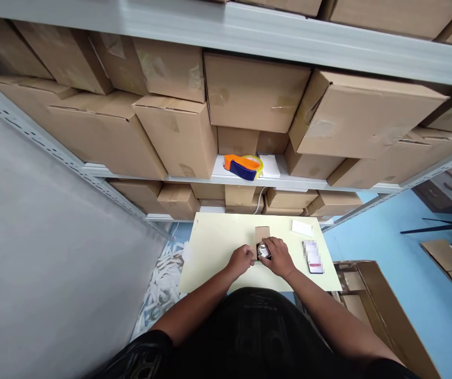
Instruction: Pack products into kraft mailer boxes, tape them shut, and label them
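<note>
Tabletop (pixel 216 231): small box (pixel 262 232) between hands (pixel 279 256).

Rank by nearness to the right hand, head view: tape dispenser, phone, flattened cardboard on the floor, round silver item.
From the right hand:
1. Round silver item: at its fingers, in the small open box.
2. Phone: to its right, on the table.
3. Tape dispenser: ahead, on the shelf.
4. Flattened cardboard: far right, on the floor.

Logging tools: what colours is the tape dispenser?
Orange and dark blue; the tape dispenser shows best in the head view.
</note>
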A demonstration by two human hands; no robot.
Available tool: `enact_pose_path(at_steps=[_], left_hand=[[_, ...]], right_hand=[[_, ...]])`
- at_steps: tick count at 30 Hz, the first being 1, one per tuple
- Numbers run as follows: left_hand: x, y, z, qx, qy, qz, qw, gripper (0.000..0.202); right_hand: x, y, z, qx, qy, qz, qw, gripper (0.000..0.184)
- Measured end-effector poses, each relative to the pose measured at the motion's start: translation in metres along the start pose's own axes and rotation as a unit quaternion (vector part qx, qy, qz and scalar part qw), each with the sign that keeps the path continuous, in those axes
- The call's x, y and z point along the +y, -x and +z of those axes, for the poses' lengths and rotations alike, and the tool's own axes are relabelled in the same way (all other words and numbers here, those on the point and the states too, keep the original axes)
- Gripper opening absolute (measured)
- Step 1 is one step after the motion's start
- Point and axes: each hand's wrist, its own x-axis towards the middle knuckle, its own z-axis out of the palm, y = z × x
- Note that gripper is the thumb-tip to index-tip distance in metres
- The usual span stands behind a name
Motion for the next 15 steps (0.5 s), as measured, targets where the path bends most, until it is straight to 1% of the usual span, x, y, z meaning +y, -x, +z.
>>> enact_pose_path(at_steps=[3, 4, 5, 6, 8, 9, 10, 11, 12, 13, 15], left_hand=[[-0.003, -0.003, -0.001, -0.003, -0.005, 0.004, 1.0, 0.016], [-0.003, -0.004, -0.002, -0.002, -0.009, 0.008, 1.0, 0.017], [-0.003, -0.005, -0.002, 0.002, -0.014, 0.012, 1.0, 0.018], [-0.002, -0.005, -0.003, 0.007, -0.022, 0.017, 1.0, 0.019], [0.002, -0.004, -0.003, 0.026, -0.042, 0.039, 0.998, 0.02], [0.005, -0.002, -0.003, 0.039, -0.049, 0.058, 0.996, 0.018], [0.009, 0.0, -0.002, 0.05, -0.055, 0.084, 0.994, 0.016], [0.012, 0.003, -0.002, 0.058, -0.061, 0.117, 0.99, 0.015], [0.015, 0.005, -0.001, 0.06, -0.07, 0.151, 0.984, 0.016], [0.017, 0.007, 0.001, 0.056, -0.083, 0.18, 0.979, 0.018], [0.018, 0.009, 0.004, 0.04, -0.123, 0.213, 0.968, 0.02]], right_hand=[[0.001, 0.0, -0.006, -0.032, -0.023, -0.033, 0.999, 0.077], [0.002, 0.001, -0.008, -0.03, -0.038, -0.04, 0.998, 0.079], [0.003, 0.003, -0.01, -0.012, -0.054, -0.033, 0.998, 0.077], [0.006, 0.006, -0.01, 0.019, -0.072, -0.01, 0.997, 0.071], [0.012, 0.014, -0.01, 0.082, -0.125, 0.077, 0.986, 0.054], [0.016, 0.018, -0.009, 0.094, -0.162, 0.121, 0.975, 0.046], [0.02, 0.021, -0.007, 0.088, -0.201, 0.148, 0.964, 0.04], [0.023, 0.025, -0.005, 0.068, -0.237, 0.153, 0.957, 0.037], [0.026, 0.027, -0.003, 0.044, -0.264, 0.136, 0.954, 0.036], [0.029, 0.029, -0.002, 0.026, -0.276, 0.104, 0.955, 0.036], [0.031, 0.031, 0.002, 0.015, -0.263, 0.036, 0.964, 0.039]])
